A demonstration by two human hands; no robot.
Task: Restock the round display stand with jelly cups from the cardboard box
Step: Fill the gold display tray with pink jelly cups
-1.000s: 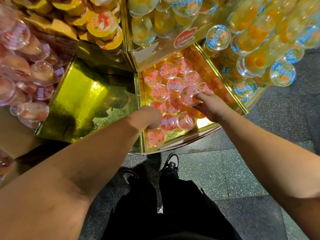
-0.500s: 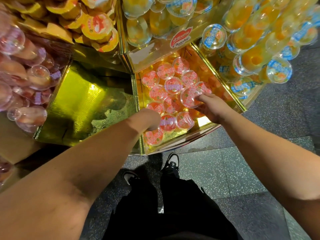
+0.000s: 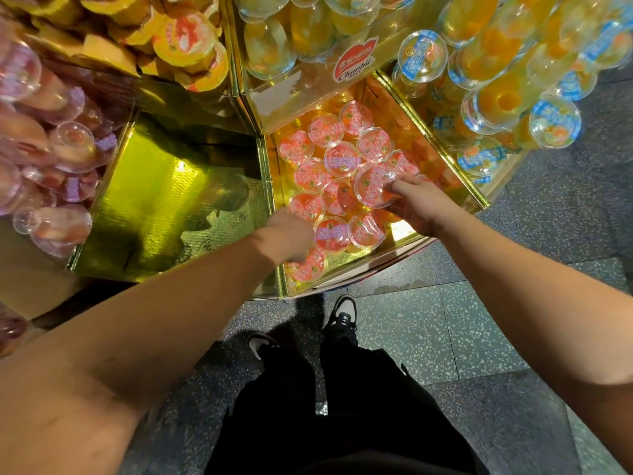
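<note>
Right hand (image 3: 419, 209) pinches clear pink-lidded jelly cup (image 3: 375, 186) over gold display compartment (image 3: 442, 145); left hand (image 3: 287, 236) grip hidden. Seat cup upright, lid up, in near-right gap.

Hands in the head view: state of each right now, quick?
Left hand: down among the pink jelly cups, fingers hidden; cannot tell.
Right hand: holding a pink-lidded jelly cup at its rim.

Speckled grey terrazzo floor (image 3: 445, 337); dim light
</note>
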